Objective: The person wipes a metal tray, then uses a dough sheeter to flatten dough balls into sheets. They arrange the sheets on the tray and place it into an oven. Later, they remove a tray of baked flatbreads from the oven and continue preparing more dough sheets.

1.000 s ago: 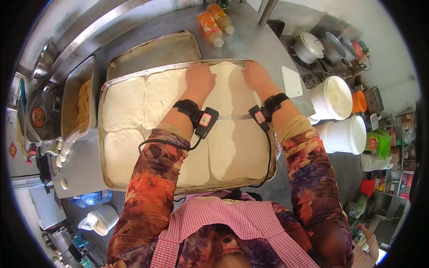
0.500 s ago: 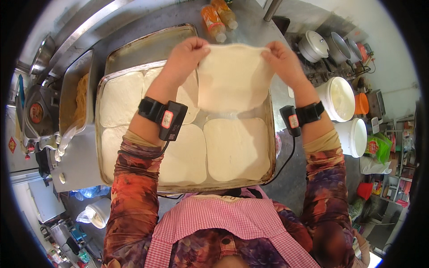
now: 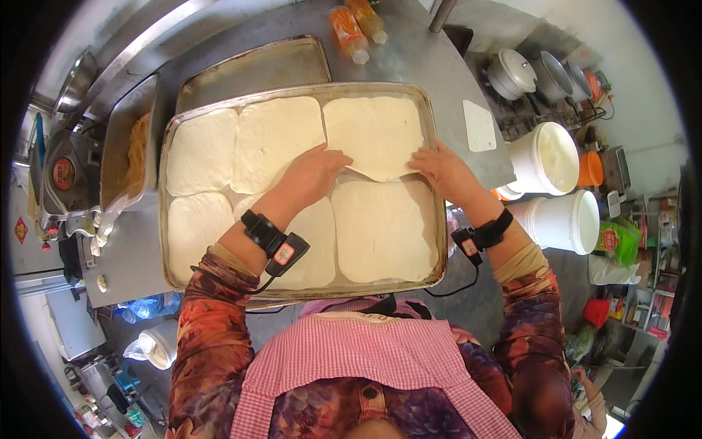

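A flat sheet of pale dough (image 3: 374, 132) lies in the far right place of a large rimmed baking tray (image 3: 441, 241). Its near edge is slightly raised and wavy, casting a thin shadow. My left hand (image 3: 316, 174) pinches that edge at its left corner, wrist crossing above the neighbouring sheets. At the right corner, beside the tray's rim, my right hand (image 3: 446, 174) grips the same edge. Nearer to me rests another dough sheet (image 3: 384, 233). Several more sheets, such as one at the far middle (image 3: 278, 139), fill the tray side by side; my left forearm partly covers them.
Behind the tray sits a second baking tray (image 3: 252, 73). A deep metal pan (image 3: 155, 110) stands at the left, by a scale (image 3: 62, 172). Orange drink bottles (image 3: 349, 35) lie at the far edge. White buckets (image 3: 585, 219) and a white card (image 3: 479, 126) are at the right.
Both hands have come down and toward me, from holding the dough sheet up by its far edge to holding its near edge. The sheet now lies in the tray.
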Motion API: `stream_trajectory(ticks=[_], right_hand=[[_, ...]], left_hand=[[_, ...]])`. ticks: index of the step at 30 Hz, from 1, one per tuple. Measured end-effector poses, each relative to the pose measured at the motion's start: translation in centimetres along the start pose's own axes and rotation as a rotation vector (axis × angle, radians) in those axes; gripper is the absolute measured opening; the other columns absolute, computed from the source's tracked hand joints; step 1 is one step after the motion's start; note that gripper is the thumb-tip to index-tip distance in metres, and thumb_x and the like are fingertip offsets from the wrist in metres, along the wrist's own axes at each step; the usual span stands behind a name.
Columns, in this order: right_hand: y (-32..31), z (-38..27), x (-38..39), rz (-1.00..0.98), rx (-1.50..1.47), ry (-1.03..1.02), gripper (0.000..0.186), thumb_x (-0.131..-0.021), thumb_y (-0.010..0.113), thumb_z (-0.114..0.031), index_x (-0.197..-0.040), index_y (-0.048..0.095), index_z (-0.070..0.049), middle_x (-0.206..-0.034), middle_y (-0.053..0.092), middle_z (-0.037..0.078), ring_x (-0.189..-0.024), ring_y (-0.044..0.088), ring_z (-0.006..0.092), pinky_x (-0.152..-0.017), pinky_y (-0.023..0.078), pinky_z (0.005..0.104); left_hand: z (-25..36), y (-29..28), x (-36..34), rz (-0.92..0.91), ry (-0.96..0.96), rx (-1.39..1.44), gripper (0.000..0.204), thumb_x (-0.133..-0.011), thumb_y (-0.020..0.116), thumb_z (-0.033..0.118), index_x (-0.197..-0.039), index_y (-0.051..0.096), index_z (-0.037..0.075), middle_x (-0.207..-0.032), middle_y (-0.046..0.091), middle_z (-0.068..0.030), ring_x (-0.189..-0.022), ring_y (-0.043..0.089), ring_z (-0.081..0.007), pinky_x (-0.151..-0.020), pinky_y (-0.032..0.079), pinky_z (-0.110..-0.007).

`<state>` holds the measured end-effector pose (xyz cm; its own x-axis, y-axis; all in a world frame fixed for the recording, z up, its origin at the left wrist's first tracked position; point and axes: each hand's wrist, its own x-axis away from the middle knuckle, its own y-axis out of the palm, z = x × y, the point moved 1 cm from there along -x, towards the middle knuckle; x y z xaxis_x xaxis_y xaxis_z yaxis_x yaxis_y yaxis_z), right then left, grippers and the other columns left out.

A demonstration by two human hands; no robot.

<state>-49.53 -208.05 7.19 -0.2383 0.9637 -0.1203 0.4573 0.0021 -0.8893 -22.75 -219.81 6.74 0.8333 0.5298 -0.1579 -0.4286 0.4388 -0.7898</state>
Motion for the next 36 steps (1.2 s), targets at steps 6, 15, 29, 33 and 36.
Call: stream_trajectory(ticks=[6,15,29,33,36], right_hand=[[-0.4,0.0,0.8,-0.189,0.165,-0.043,0.03,-0.086,0.053,-0.009,-0.114,0.061,-0.011,-0.107,0.062,0.007,-0.112,0.054,0.0263,-0.108,0.029,0.047],[-1.7,-1.8,0.7,-0.129,0.112,0.121,0.037,-0.083,0.05,-0.008,-0.119,0.057,-0.004,-0.101,0.064,0.019,-0.099,0.059,0.0343,-0.091,0.044,0.0458],[2.2,3.4,-13.0,0.076,0.32,0.205,0.024,-0.078,0.065,-0.019,-0.097,0.065,-0.005,-0.096,0.066,0.017,-0.089,0.062,0.0321,-0.081,0.049,0.041],[0.9,3.9,-13.7,0.075,0.029,0.417,0.027,-0.072,0.071,-0.022,-0.09,0.066,-0.003,-0.089,0.066,0.017,-0.08,0.064,0.0276,-0.075,0.05,0.0371],[0.9,4.2,-13.8,0.265,-0.173,0.534,0.026,-0.071,0.071,-0.022,-0.089,0.067,-0.003,-0.081,0.067,0.015,-0.073,0.065,0.025,-0.07,0.051,0.0343]], left_hand=[[-1.0,0.7,2.0,-0.033,0.072,-0.111,0.021,-0.089,0.054,0.005,-0.108,0.064,0.005,-0.113,0.064,-0.0097,-0.114,0.055,-0.0267,-0.109,0.033,-0.043],[0.0,-1.4,1.8,-0.104,-0.133,0.056,0.024,-0.086,0.053,0.008,-0.108,0.063,0.002,-0.115,0.062,-0.0124,-0.111,0.054,-0.0296,-0.103,0.036,-0.043],[-5.3,-0.1,-9.5,0.201,-0.224,-0.329,0.015,-0.074,0.068,0.017,-0.08,0.063,0.004,-0.081,0.063,-0.0125,-0.085,0.06,-0.032,-0.076,0.046,-0.043],[-6.1,-1.1,-10.6,0.211,-0.26,0.177,0.011,-0.072,0.066,0.011,-0.077,0.059,0.004,-0.076,0.062,-0.0124,-0.077,0.06,-0.0312,-0.07,0.047,-0.039],[-7.1,-1.3,-11.1,0.391,-0.309,0.44,0.006,-0.073,0.063,0.005,-0.077,0.06,0.003,-0.073,0.059,-0.0127,-0.072,0.057,-0.0308,-0.068,0.047,-0.036]])
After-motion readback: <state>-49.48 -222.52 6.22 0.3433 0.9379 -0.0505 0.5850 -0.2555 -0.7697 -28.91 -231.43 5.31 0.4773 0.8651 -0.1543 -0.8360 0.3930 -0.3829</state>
